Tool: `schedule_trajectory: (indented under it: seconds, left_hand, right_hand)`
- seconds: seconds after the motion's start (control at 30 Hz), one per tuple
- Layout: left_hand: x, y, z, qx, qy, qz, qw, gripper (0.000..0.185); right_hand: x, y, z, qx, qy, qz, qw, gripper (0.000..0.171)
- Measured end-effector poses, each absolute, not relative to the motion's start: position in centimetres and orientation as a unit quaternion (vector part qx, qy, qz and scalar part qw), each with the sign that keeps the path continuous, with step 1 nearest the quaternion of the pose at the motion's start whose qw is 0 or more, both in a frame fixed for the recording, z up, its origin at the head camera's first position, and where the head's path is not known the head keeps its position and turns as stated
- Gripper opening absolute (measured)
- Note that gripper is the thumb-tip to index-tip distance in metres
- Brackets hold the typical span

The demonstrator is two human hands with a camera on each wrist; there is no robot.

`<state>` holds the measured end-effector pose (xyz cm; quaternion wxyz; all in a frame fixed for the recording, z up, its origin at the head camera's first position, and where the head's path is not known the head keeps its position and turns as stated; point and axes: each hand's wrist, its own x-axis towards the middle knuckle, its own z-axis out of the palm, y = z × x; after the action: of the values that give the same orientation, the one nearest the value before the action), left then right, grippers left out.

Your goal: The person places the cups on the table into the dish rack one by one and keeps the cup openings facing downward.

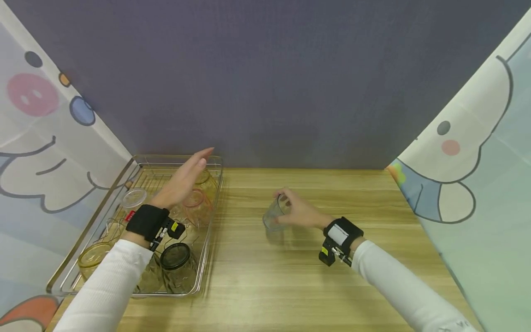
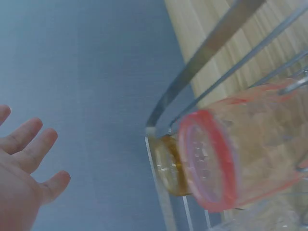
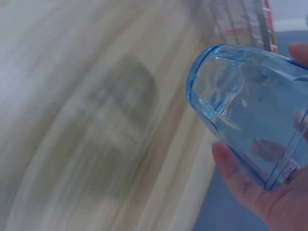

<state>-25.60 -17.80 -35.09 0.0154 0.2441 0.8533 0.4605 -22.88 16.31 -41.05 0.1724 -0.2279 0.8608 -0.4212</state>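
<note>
A clear blue glass (image 1: pixel 274 213) is held near the middle of a wooden table (image 1: pixel 315 276), tilted, its lower end close over the boards; whether it touches them cannot be told. The table is backed by a dull violet-grey wall (image 1: pixel 265 78) and flanked on both sides by curtains printed with cartoon figures (image 1: pixel 477 152).

The glass is gripped by the right hand (image 1: pixel 299 213), whose fingers and thumb are curled round its upper part. In the right wrist view the glass (image 3: pixel 250 110) is seen lying in the palm, with one fingertip (image 3: pixel 224 154) pressed against its wall and the table blurred beneath it.

The left hand (image 1: pixel 184 180) is held above the far part of a wire rack tray (image 1: pixel 124 177) that stands at the left end of the table. Its fingers are straight and spread, and nothing is held or touched by it; the same open palm (image 2: pixel 19 168) is seen in the left wrist view against the wall.

In the tray, several glasses are stored. A pink-rimmed glass (image 2: pixel 231 159) is laid on its side just under the left hand, with an amber glass (image 2: pixel 168 166) directly behind it. A clear lidded cup (image 1: pixel 133 198), a yellow glass (image 1: pixel 93 258) and a dark-rimmed glass (image 1: pixel 176 263) are seen nearer the person, partly hidden by the left sleeve (image 1: pixel 108 286). A black wrist strap (image 1: pixel 342 235) is worn on each forearm.
</note>
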Motion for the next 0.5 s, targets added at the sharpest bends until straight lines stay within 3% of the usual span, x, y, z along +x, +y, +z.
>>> schedule_trajectory:
  seconds: [0.2, 0.5]
  left_hand:
    - [-26.2, -16.0, -34.2, 0.278, 0.855, 0.438, 0.001, 0.056]
    - [-26.5, -14.0, -33.2, 0.322, 0.853, 0.411, -0.019, 0.062]
  right_hand:
    - [-23.9, 17.2, -40.2, -0.203, 0.859, -0.450, 0.139, 0.072]
    - [-24.3, 18.3, -39.0, -0.158, 0.839, -0.499, 0.148, 0.069]
